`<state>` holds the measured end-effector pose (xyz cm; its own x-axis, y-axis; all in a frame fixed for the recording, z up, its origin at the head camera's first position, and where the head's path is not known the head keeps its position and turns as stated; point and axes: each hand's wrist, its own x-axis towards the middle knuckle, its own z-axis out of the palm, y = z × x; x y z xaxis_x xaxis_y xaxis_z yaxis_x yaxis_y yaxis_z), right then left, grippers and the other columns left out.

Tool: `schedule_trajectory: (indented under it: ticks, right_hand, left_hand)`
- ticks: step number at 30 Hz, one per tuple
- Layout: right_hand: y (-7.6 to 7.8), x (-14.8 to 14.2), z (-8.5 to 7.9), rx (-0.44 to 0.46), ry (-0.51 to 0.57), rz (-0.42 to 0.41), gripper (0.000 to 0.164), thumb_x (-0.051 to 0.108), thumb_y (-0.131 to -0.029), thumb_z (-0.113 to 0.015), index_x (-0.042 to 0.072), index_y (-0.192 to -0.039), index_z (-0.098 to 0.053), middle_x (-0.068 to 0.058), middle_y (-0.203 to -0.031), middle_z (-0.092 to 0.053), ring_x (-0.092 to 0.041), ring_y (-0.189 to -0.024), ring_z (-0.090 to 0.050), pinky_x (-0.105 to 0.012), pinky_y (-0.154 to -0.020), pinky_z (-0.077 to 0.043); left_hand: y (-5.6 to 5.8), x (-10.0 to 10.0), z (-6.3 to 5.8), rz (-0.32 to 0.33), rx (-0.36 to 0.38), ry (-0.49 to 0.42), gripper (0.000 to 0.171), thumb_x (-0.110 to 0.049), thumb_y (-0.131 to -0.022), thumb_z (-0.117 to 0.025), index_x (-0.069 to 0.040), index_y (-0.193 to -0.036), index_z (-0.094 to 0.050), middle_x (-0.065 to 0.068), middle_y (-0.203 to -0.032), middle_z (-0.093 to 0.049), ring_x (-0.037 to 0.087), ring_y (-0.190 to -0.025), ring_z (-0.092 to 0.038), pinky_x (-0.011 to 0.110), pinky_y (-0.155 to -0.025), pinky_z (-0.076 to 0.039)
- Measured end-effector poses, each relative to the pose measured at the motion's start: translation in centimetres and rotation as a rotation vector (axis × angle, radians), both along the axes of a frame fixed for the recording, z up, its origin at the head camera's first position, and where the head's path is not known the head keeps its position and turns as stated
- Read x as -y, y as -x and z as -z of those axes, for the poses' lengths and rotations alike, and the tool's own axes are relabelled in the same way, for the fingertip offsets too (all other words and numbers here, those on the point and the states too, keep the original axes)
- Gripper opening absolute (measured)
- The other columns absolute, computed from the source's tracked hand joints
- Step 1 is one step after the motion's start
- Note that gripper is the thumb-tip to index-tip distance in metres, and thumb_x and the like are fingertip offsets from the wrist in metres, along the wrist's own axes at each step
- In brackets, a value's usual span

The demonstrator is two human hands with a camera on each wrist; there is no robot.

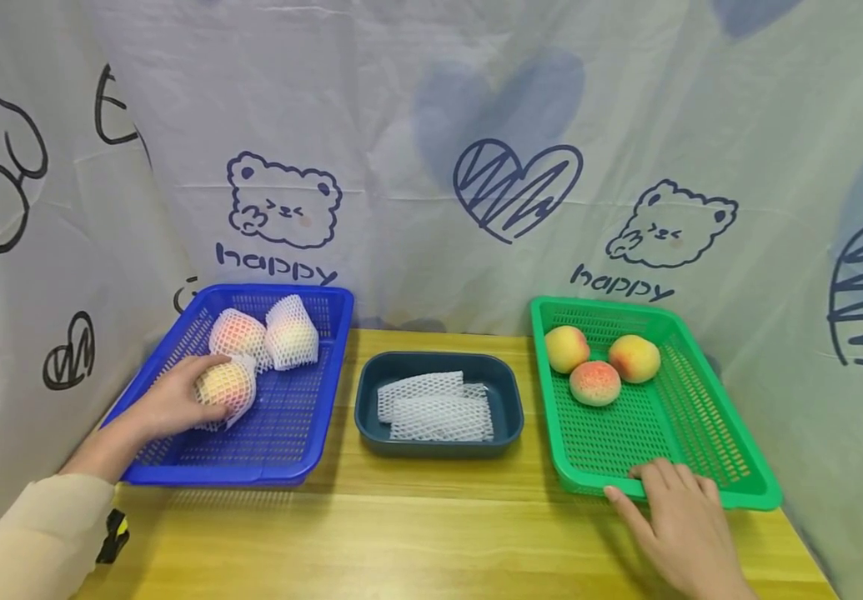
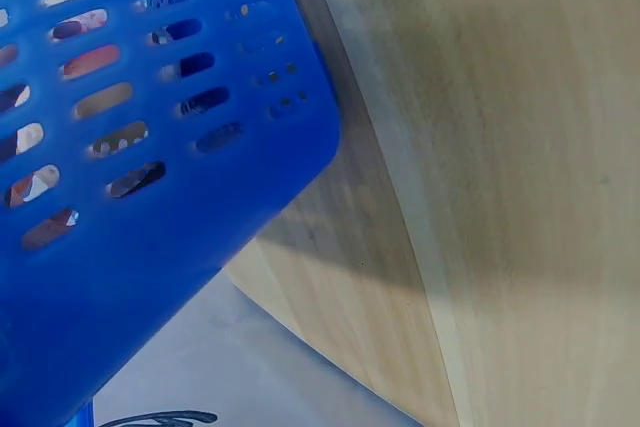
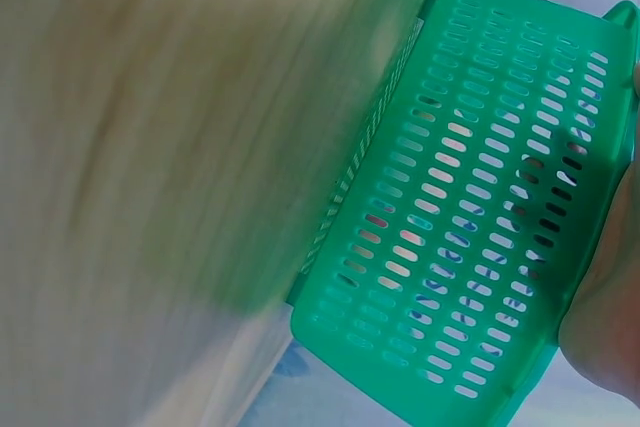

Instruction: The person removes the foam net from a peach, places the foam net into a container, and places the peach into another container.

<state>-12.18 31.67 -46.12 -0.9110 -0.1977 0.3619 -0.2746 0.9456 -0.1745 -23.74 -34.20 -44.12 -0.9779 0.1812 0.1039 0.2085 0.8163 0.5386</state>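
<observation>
In the head view my left hand (image 1: 174,398) grips a peach (image 1: 227,388) in a white foam net, thumb on the near side and fingers on the far side. It is inside the blue basket (image 1: 251,475), touching or close to another netted peach (image 1: 238,335); a third netted peach (image 1: 292,333) lies to the right. My right hand (image 1: 682,521) rests on the near rim of the green basket (image 1: 596,483), its fingers laid over the edge and holding no fruit. Three bare peaches, one a redder peach (image 1: 594,383), sit at that basket's far left.
Between the baskets stands a dark teal tray (image 1: 439,450) with white foam nets (image 1: 442,417) in it. All stand on a wooden table (image 1: 431,533) against a printed curtain (image 1: 401,167). A small black and yellow object (image 1: 113,536) lies by the left sleeve.
</observation>
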Motion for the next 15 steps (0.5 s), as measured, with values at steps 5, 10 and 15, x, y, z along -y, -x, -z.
schedule_trajectory:
  ticks: [5,10,15]
  right_hand:
    - [0.0,0.0,-0.1,0.016,0.001,0.009,0.041,0.049,-0.101,-0.064,0.010,-0.110,-0.068,-0.003,-0.104,-0.065,-0.033,-0.100,-0.060,-0.055,-0.081,-0.041]
    - [0.1,0.1,-0.3,0.040,0.002,0.017,0.041,0.050,-0.101,-0.063,0.011,-0.110,-0.068,-0.003,-0.103,-0.065,-0.032,-0.099,-0.060,-0.054,-0.081,-0.041]
    - [0.1,0.2,-0.3,0.047,0.013,0.023,0.041,0.051,-0.101,-0.063,0.011,-0.110,-0.068,-0.002,-0.102,-0.065,-0.032,-0.099,-0.061,-0.055,-0.082,-0.041]
  left_hand:
    - [-0.2,0.0,-0.3,-0.013,-0.003,0.010,0.082,-0.027,-0.081,-0.086,0.003,-0.147,-0.048,0.038,-0.139,-0.049,0.054,-0.121,-0.052,0.072,-0.097,-0.044]
    - [-0.5,0.0,-0.5,-0.026,0.002,-0.002,0.083,-0.033,-0.083,-0.085,0.001,-0.149,-0.047,0.038,-0.144,-0.047,0.055,-0.125,-0.050,0.073,-0.098,-0.043]
    - [-0.8,-0.2,-1.1,-0.033,-0.009,-0.034,0.083,-0.033,-0.085,-0.084,0.000,-0.150,-0.046,0.037,-0.146,-0.046,0.052,-0.123,-0.052,0.069,-0.096,-0.047]
